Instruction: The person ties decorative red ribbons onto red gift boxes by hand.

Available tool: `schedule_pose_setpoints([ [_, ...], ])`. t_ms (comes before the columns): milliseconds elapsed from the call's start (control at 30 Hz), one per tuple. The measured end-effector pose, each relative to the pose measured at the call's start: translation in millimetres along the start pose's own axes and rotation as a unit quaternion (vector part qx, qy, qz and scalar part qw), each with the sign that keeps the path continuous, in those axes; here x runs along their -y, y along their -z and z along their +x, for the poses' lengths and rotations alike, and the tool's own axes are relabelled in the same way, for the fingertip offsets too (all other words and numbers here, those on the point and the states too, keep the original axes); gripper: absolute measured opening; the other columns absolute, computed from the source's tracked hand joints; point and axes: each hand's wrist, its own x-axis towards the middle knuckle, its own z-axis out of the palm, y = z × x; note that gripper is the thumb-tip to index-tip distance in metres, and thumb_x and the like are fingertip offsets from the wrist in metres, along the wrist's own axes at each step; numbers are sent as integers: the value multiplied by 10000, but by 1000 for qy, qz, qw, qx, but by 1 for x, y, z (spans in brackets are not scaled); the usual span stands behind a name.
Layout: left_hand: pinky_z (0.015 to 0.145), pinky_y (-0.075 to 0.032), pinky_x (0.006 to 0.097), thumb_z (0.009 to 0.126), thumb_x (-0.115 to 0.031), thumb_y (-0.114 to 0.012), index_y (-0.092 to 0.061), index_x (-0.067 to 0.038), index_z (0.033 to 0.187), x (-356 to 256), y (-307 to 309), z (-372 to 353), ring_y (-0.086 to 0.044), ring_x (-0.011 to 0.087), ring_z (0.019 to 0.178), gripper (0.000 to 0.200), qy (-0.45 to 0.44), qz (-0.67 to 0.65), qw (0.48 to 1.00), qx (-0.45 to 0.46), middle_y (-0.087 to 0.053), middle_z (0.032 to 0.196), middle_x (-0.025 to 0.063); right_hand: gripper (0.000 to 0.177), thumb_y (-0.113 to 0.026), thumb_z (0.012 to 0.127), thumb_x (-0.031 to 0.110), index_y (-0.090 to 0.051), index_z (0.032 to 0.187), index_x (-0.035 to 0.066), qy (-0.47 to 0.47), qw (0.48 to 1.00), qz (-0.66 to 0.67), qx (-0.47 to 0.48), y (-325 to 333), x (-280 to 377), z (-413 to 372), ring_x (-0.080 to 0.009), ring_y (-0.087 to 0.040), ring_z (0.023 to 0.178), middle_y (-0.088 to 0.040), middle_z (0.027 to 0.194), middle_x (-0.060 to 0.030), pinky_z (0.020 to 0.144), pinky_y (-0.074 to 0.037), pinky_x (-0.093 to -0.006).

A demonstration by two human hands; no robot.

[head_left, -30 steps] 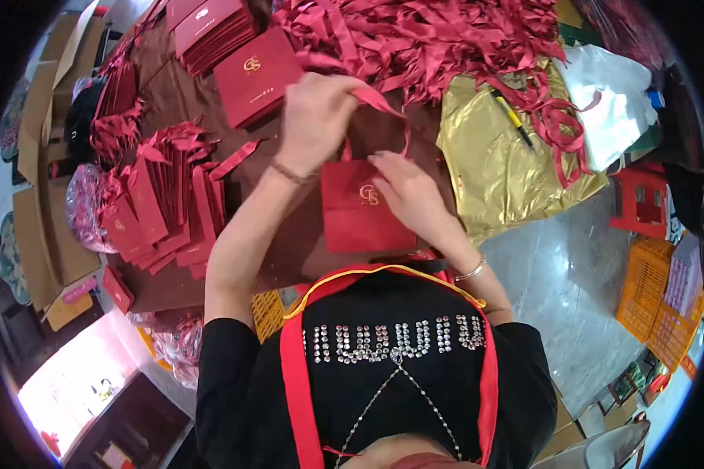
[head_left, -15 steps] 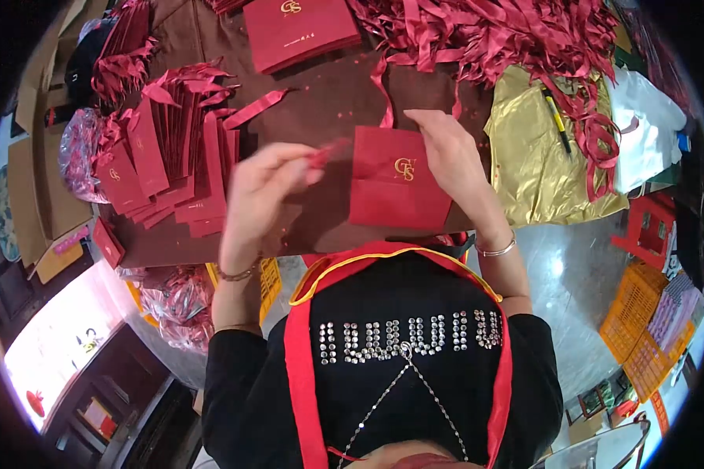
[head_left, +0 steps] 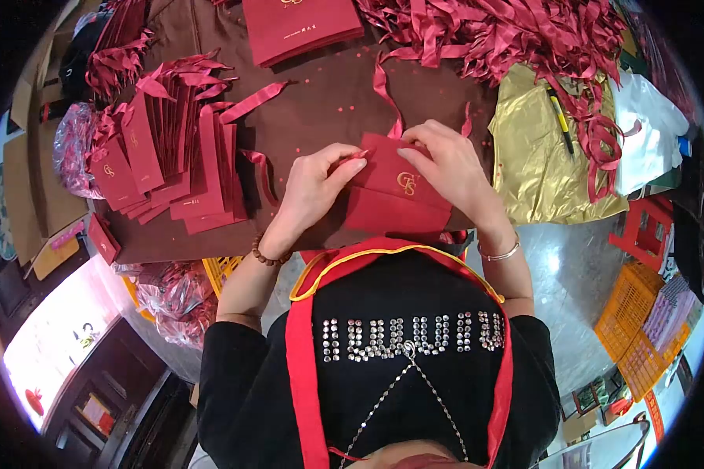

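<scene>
A dark red paper pouch (head_left: pixel 391 207) with a gold monogram lies at the table's front edge, its upper part bent up. My left hand (head_left: pixel 321 181) pinches a red ribbon (head_left: pixel 261 173) at the pouch's upper left edge; a length of that colour shows beyond my left wrist. On the pouch's upper right, my right hand (head_left: pixel 450 166) grips the flap between thumb and fingers. Another ribbon end (head_left: pixel 385 90) runs up from the pouch's top edge. My fingers hide part of the ribbon and the flap's corners.
Ribboned red pouches (head_left: pixel 164 152) lie fanned out at left. A stack of red pouches (head_left: pixel 301 35) sits at the back, beside a heap of red ribbons (head_left: pixel 516 35). Gold wrapping (head_left: pixel 536 172) with a black-and-yellow pen (head_left: pixel 562 121) lies at right. Orange crates (head_left: pixel 641 328) stand on the floor.
My left hand has moved right, bringing the ribbon to the pouch's upper left edge. My right hand now has its thumb on the flap, and the pouch has tilted slightly.
</scene>
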Motion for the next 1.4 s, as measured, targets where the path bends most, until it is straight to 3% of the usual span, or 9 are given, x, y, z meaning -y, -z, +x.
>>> schedule_pose_setpoints([
  [100, 598, -453, 232, 877, -153, -610, -648, -16, 1000, -3, -4, 0, -576, 69, 677, 188, -31, 85, 996, -26, -664, 785, 64, 203, -632, 829, 157, -607, 948, -5, -57, 995, 68, 56, 3, 3, -1, -212, -605, 742, -613, 847, -104, 667, -475, -309],
  [167, 611, -467, 246, 873, -157, -612, -656, -25, 983, -5, -8, 0, -604, 92, 675, 177, -44, 112, 992, -32, -673, 784, 91, 213, -618, 843, 152, -600, 963, -23, -143, 969, 172, 101, 3, 3, -2, -140, -597, 709, -634, 808, -102, 658, -467, -268],
  [233, 608, -491, 346, 861, -216, -605, -664, -71, 956, -11, -11, 0, -646, 299, 722, 183, -103, 129, 985, -51, -649, 785, 161, 221, -614, 846, 152, -601, 978, -25, -154, 965, 182, 110, 5, 4, -2, -128, -591, 708, -644, 805, -105, 662, -466, -267],
  [267, 600, -490, 361, 862, -206, -599, -666, -67, 934, -11, -11, -2, -646, 305, 725, 171, -74, 135, 987, -44, -651, 794, 158, 231, -609, 849, 153, -603, 993, -28, -166, 960, 193, 118, 5, 5, -2, -116, -586, 707, -654, 802, -108, 667, -464, -265],
  [400, 592, -492, 362, 855, -199, -603, -668, -69, 921, -11, -13, -3, -645, 305, 709, 160, -95, 131, 985, -59, -658, 811, 144, 262, -604, 852, 162, -609, 1041, -20, -157, 963, 181, 127, 6, 6, -3, -133, -598, 741, -663, 839, -110, 691, -468, -270],
  [467, 625, -496, 295, 852, -157, -622, -671, -33, 945, -13, -12, -4, -670, 225, 736, 163, -98, 155, 981, -58, -670, 834, 146, 289, -601, 855, 165, -604, 1071, -26, -150, 964, 181, 123, 5, 7, -3, -138, -604, 781, -669, 879, -115, 724, -469, -275],
  [667, 614, -490, 341, 826, -135, -626, -665, -42, 886, -16, -19, -8, -643, 288, 718, 117, -127, 208, 968, -60, -659, 806, 135, 310, -591, 860, 154, -592, 1101, -41, -159, 954, 209, 143, 3, 5, -3, -122, -601, 853, -668, 943, -105, 775, -463, -269],
  [1400, 565, -458, 368, 804, -108, -634, -617, -48, 797, -18, -29, -3, -605, 293, 640, 62, -176, 198, 959, -104, -616, 720, 113, 306, -585, 856, 147, -596, 1098, -41, -170, 949, 221, 145, 5, 7, -3, -127, -604, 882, -668, 958, -105, 800, -465, -268],
])
